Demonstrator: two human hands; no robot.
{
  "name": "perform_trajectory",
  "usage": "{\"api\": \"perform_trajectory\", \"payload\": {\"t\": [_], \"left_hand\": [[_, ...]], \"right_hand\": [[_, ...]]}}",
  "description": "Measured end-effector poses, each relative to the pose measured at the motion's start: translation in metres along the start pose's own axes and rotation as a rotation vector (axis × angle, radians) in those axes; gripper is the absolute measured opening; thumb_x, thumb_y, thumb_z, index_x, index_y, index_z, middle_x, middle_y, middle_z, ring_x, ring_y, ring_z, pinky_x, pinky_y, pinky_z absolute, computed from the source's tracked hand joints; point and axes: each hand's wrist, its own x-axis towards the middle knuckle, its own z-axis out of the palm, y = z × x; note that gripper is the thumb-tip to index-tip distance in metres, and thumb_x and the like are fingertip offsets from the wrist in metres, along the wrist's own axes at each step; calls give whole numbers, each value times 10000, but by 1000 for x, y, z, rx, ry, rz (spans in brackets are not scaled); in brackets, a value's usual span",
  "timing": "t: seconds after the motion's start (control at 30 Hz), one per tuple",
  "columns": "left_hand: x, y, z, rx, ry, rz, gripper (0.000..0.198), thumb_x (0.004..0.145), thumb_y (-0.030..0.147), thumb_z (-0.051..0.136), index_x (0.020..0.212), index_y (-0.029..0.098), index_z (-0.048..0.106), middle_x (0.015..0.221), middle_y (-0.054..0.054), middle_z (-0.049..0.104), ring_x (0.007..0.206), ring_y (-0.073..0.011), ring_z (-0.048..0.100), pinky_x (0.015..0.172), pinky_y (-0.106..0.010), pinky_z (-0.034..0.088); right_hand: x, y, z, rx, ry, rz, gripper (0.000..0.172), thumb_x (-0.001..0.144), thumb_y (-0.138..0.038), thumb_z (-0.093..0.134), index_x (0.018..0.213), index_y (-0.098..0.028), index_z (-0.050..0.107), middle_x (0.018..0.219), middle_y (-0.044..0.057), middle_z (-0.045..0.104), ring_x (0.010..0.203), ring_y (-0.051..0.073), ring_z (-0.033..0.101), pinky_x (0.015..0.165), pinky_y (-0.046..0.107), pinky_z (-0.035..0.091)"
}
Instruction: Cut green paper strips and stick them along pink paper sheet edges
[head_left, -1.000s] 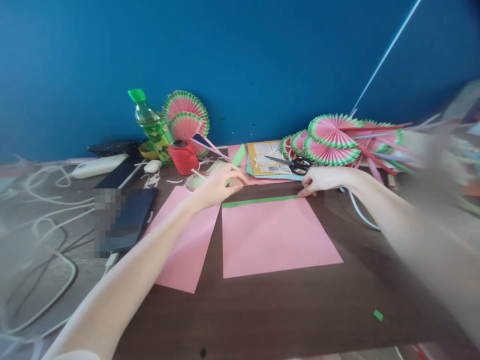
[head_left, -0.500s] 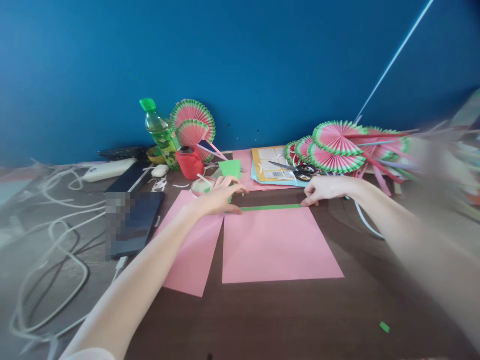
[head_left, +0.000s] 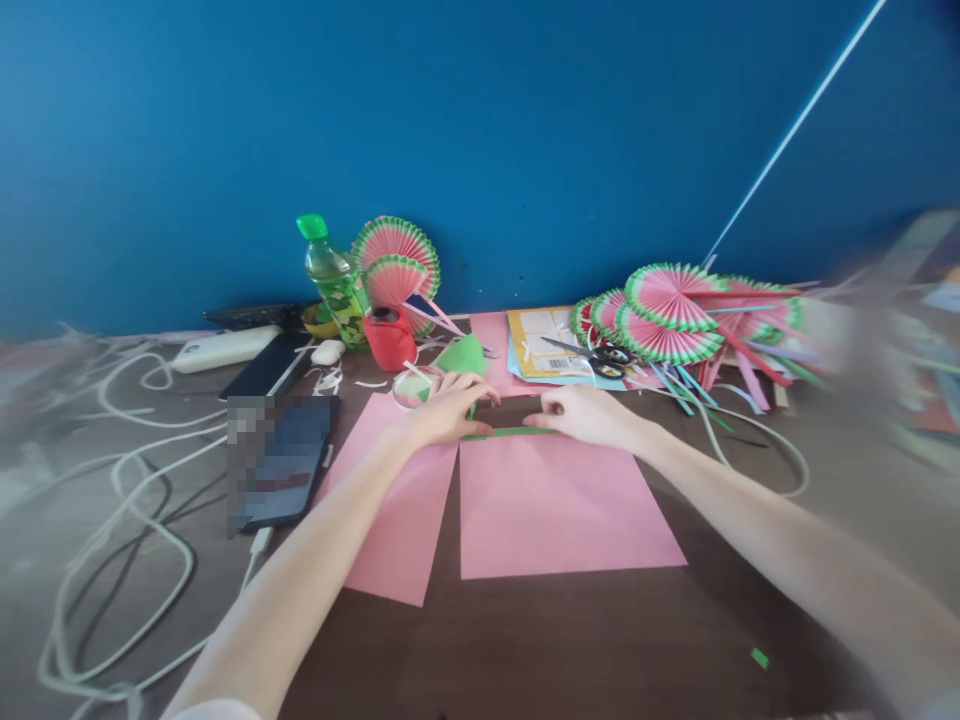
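A pink paper sheet [head_left: 562, 515] lies flat on the dark table, with a narrow green paper strip [head_left: 510, 432] along its far edge. My left hand [head_left: 450, 410] is at the strip's left end, fingers bent and the thumb pressing on it. Close by on the strip is my right hand [head_left: 589, 415], its fingers curled and closed; the strip's right part is hidden beneath it. Under my left wrist is a second pink sheet [head_left: 397, 540]. Just behind my left hand are a clear round dish [head_left: 405, 390] and a piece of green paper [head_left: 463, 355].
Pink-and-green folded paper fans [head_left: 671, 300] lie at the back right beside scissors [head_left: 600, 357] and a yellow envelope [head_left: 536, 330]. A green bottle [head_left: 337, 290] and a red container [head_left: 390, 340] stand back left. A phone [head_left: 289, 470] and white cables [head_left: 180, 560] occupy the left.
My right hand has slid left along the strip, from its right end towards my left hand. My left hand stays at the left end. The camera view has shifted slightly.
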Motion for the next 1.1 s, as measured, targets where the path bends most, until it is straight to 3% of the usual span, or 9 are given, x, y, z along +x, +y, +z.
{"api": "perform_trajectory", "payload": {"t": [0.17, 0.27, 0.37, 0.6, 0.7, 0.8, 0.87, 1.1], "left_hand": [[1, -5, -1, -38, -3, 9, 280, 748, 400, 584, 981, 248, 550, 1094, -13, 522, 1047, -237, 393, 945, -420, 274], [0, -7, -4, -74, -38, -11, 237, 755, 359, 579, 966, 254, 554, 1123, -5, 521, 1076, -234, 392, 966, -428, 253], [-1, -5, -6, -65, -65, -18, 331, 688, 360, 647, 986, 262, 541, 1148, -6, 501, 1099, -243, 382, 971, -432, 252], [-3, 3, -6, 10, -64, -32, 390, 652, 402, 646, 991, 265, 510, 1151, -8, 476, 1097, -254, 380, 954, -443, 274], [-3, 4, -5, 29, -42, -35, 329, 688, 381, 613, 976, 260, 509, 1142, -13, 477, 1093, -261, 385, 950, -458, 282], [-2, 1, -3, 18, 41, -37, 178, 774, 268, 512, 949, 233, 512, 1106, -33, 465, 1052, -227, 425, 935, -416, 322], [-2, -1, -3, 15, 134, -59, 181, 782, 205, 487, 962, 207, 506, 1095, -60, 433, 1032, -212, 439, 921, -377, 349], [-6, -6, -4, 165, 353, -257, 520, 678, 297, 639, 1158, 262, 440, 1111, -88, 372, 1035, -305, 419, 886, -476, 368]], "right_hand": [[5, -5, 19, -132, 33, 22, 449, 756, -626, 443, 615, -201, 459, 659, 23, 584, 630, 164, 524, 500, 243, 230], [5, -2, 19, -109, 33, 12, 441, 767, -617, 438, 617, -202, 450, 665, 24, 589, 644, 167, 532, 505, 244, 236], [5, -2, 18, -80, 26, 12, 441, 754, -616, 459, 601, -203, 427, 639, 12, 578, 620, 159, 521, 501, 242, 240], [6, -2, 18, -16, 36, 44, 423, 684, -592, 569, 578, -205, 433, 597, -18, 551, 563, 136, 494, 482, 236, 234], [6, -2, 17, -13, 24, 41, 417, 689, -583, 568, 579, -205, 429, 600, -19, 549, 567, 136, 492, 487, 235, 240], [6, -3, 15, -26, 11, 40, 418, 700, -585, 554, 585, -206, 421, 611, -15, 552, 586, 142, 493, 498, 236, 247], [5, -3, 14, -29, 7, 36, 427, 704, -592, 546, 583, -205, 415, 614, -12, 555, 586, 141, 489, 502, 237, 247], [4, -6, 17, 19, 49, -108, 337, 780, -491, 528, 619, -204, 458, 667, -11, 570, 599, 127, 493, 515, 232, 254]]}}
